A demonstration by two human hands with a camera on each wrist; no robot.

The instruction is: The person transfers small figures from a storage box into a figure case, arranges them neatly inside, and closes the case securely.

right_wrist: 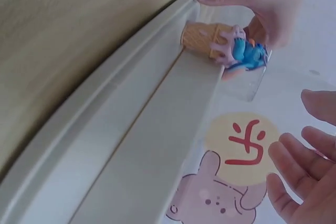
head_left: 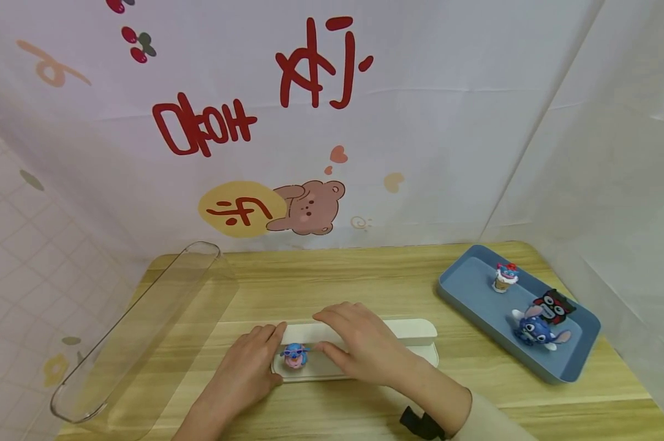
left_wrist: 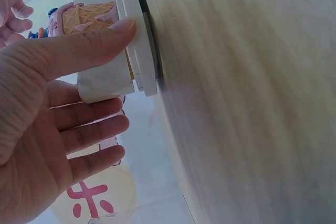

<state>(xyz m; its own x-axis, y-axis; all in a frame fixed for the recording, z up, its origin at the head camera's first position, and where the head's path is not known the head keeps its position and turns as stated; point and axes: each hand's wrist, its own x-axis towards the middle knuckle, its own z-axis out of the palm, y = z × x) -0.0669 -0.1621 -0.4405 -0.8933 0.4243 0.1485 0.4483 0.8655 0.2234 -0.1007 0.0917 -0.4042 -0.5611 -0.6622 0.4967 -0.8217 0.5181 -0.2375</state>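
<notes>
While gripping the left end of a long white base (head_left: 420, 327) with the left hand (head_left: 249, 361), pressing the thumb to its front rim and setting the index finger behind it, with the remaining fingers reaching out nearly straight past the back. Holding the right hand (head_left: 359, 343) raised over the middle of that base, well clear of its surface, with the fingers spread wide from the thumb and bending slightly. Seeing between the two hands a small figurine (head_left: 295, 356), standing upright near the base's left end, just in front of its raised back step: a blue character wearing sunglasses, topping pink ice cream in a waffle cone. Bringing the right thumb near its side without touching. Resting the base lengthwise on the wood-grained tabletop (head_left: 332, 278), with a long clear cover (head_left: 161, 331) lying off to the left, apart from everything else. Noticing at the right a blue tray (head_left: 470, 288), sitting at a slant and holding a cone-shaped figurine with a red top (head_left: 505, 278), a big-eared blue figure (head_left: 537, 331) and a black-and-red piece with a face (head_left: 555, 306) just behind that figure; being unable to tell whether those last two are touching. Wearing a pale sleeve (head_left: 492, 422) on the right arm, and facing a white backdrop (head_left: 420, 122) bearing red lettering and a pink bear (head_left: 312, 208).
</notes>
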